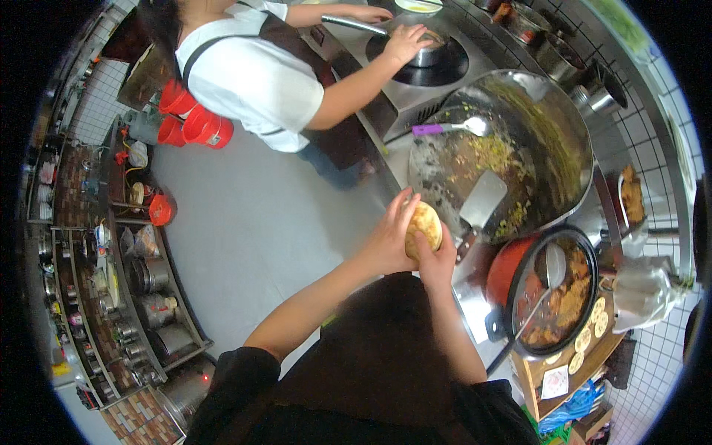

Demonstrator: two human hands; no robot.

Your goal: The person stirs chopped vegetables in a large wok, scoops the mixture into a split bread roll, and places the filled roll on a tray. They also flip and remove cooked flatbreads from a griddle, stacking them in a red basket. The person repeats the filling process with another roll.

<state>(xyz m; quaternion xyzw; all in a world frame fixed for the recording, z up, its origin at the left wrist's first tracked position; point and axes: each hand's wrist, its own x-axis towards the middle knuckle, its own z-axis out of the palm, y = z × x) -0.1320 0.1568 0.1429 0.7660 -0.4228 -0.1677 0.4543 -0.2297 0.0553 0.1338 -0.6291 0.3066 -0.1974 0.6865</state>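
Between my two hands is a round browned flatbread [425, 222], held in front of my dark apron. My left hand [390, 236] grips its left side with the fingers along the upper edge. From the lower right my right hand [438, 256] holds it, the thumb lying on its face. Just beyond is a large metal wok [556, 161] with chopped green and yellowish food [492, 153] spread over its bottom. A wide metal spatula [483, 199] lies in the wok, its wooden handle pointing toward my right hand. A spoon with a purple handle [427, 129] rests further back in it.
A red pot [509, 267] of brown stewed food holds a ladle [554, 267]. Several flatbreads [583, 339] lie on a wooden board at the right. A co-worker [261, 83] in white stands at the left, one hand at a saucepan [425, 55]. Red buckets [208, 128] and shelves [161, 311] line the left.
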